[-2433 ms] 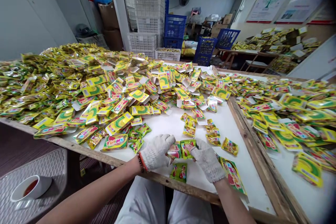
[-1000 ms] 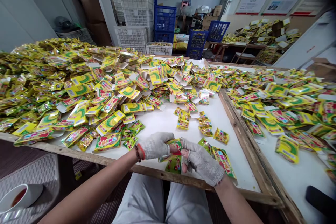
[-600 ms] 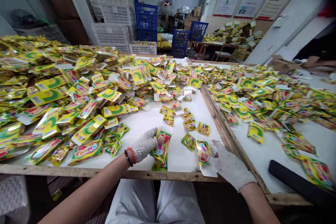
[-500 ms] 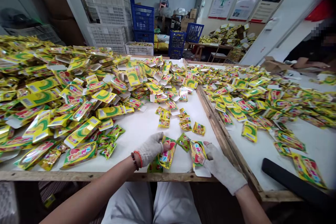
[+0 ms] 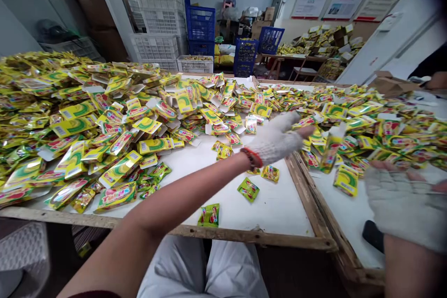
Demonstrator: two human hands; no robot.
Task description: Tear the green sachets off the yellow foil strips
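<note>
My left hand (image 5: 275, 142), in a white knit glove, reaches right across the wooden divider (image 5: 307, 198), fingers stretched out and empty. Just past its fingertips a yellow-green packet (image 5: 330, 149) stands tilted above the right table's pile (image 5: 387, 125), touching neither hand. My right hand (image 5: 401, 202), also gloved, is low at the right over the right table, fingers spread and somewhat blurred, holding nothing I can see. Small green sachets (image 5: 248, 189) lie loose on the white tabletop, one (image 5: 209, 215) at the front edge.
A big heap of yellow packets (image 5: 87, 116) covers the left table. A black object (image 5: 372, 236) lies under my right hand. Another person's hand (image 5: 436, 81) and a cardboard box (image 5: 387, 84) are at the far right. Blue crates (image 5: 200, 23) and white crates (image 5: 157, 9) stand behind.
Both hands held packets at the front edge. My left hand has swung up and right over the divider and let go. My right hand moved right, now empty.
</note>
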